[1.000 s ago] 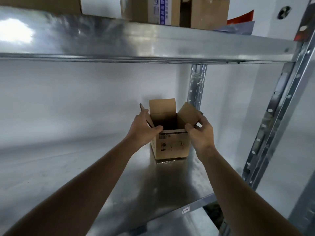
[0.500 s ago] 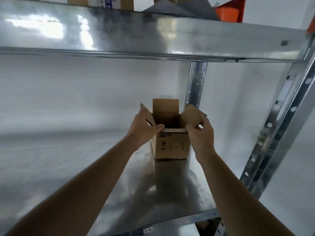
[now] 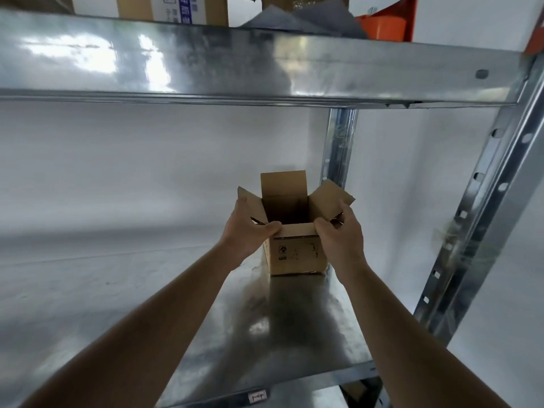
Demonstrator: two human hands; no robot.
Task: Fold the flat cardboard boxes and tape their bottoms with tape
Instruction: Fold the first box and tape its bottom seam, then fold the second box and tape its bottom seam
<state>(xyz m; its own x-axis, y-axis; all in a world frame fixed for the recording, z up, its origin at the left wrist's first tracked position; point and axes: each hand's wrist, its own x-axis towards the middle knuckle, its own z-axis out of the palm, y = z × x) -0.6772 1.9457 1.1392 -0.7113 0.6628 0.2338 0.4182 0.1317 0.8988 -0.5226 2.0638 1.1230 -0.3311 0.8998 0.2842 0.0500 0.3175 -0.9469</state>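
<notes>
A small brown cardboard box [image 3: 297, 254] stands upright on the metal shelf [image 3: 279, 334], near its right rear corner. Its top flaps are spread open and the inside is dark. My left hand [image 3: 247, 231] grips the box's left top corner, thumb curled over the front rim beside the left flap. My right hand [image 3: 341, 234] grips the right top corner, fingers curled at the base of the right flap. No tape is in view.
The upper shelf's beam [image 3: 265, 63] runs overhead, carrying cardboard boxes [image 3: 173, 10], grey sheets [image 3: 300, 17] and an orange object [image 3: 385, 22]. Perforated steel uprights stand behind the box [image 3: 338, 148] and at the right [image 3: 482, 225]. White wall lies behind.
The view has tilted slightly and moved closer. Both hands keep their hold on the box's top corners; the box stays at the same place on the shelf.
</notes>
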